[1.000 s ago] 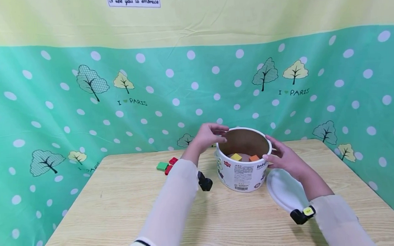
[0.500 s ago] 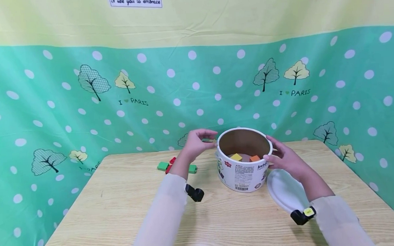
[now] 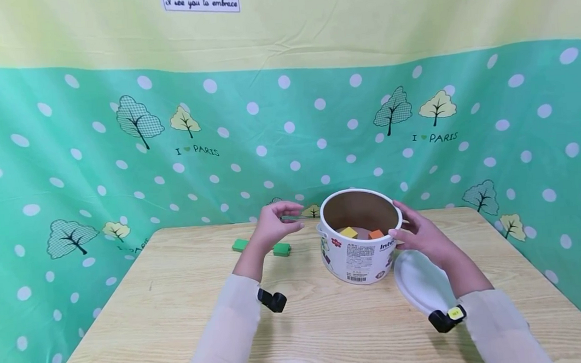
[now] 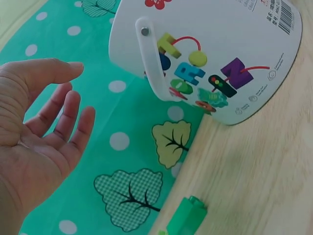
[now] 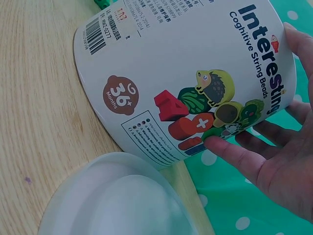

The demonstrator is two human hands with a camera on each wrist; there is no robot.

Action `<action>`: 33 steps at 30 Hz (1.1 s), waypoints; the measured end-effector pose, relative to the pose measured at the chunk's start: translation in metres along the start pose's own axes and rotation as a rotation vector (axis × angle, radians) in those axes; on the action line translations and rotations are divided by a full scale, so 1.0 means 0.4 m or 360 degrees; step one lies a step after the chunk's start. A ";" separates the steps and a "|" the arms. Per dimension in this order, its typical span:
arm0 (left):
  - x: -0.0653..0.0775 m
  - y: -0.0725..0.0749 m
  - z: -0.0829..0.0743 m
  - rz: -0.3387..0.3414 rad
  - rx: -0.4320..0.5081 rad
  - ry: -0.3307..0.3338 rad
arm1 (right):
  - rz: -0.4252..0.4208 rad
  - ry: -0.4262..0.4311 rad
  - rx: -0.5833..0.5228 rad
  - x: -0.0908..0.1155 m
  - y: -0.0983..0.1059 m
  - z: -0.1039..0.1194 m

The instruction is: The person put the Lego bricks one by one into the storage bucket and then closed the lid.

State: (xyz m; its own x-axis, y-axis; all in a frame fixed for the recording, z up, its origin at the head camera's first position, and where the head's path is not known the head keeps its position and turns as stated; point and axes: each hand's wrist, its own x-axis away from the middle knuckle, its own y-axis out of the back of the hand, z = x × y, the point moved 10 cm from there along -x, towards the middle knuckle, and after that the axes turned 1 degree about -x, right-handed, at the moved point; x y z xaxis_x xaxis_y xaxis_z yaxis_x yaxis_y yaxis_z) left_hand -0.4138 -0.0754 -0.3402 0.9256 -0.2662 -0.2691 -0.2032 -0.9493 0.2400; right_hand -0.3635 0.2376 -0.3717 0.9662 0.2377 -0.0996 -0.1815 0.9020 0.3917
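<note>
My right hand (image 3: 418, 232) holds the side of a white toy bucket (image 3: 358, 257), thumb on its near wall and fingers round toward the far side. The right wrist view shows the printed wall (image 5: 195, 73) between these fingers. A yellow block (image 3: 348, 232) and an orange block (image 3: 375, 234) lie inside the bucket. Left of it, my left hand (image 3: 273, 224) hovers with nothing in it, fingers loosely bent and apart from the thumb. Two green blocks (image 3: 282, 250) show on the table either side of the left wrist, which covers the spot between them.
A pale round lid (image 3: 420, 279) lies on the wooden table (image 3: 328, 327) under the right forearm. The bucket's white handle (image 4: 151, 63) hangs on its left side. A green dotted cloth (image 3: 221, 174) stands behind the table's back edge.
My left hand has moved left, away from the bucket's rim, over the blocks. The red blocks seen earlier are now hidden behind it. My right hand and the bucket stay in place.
</note>
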 end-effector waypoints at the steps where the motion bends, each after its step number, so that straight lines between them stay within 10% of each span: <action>1: 0.004 0.004 0.003 -0.0007 0.0003 -0.0003 | 0.0000 0.0002 0.0001 0.000 0.000 0.000; 33: 0.144 0.182 0.148 -0.0337 -0.0030 0.0213 | -0.0001 -0.0011 -0.0009 -0.003 0.003 -0.009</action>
State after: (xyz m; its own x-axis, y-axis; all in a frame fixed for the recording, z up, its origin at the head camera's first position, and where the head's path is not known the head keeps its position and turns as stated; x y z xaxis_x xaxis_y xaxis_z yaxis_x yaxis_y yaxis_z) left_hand -0.3943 -0.1696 -0.3933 0.9812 -0.0357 -0.1894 0.0047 -0.9779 0.2089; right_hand -0.3654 0.2396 -0.3744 0.9676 0.2346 -0.0934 -0.1819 0.9042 0.3865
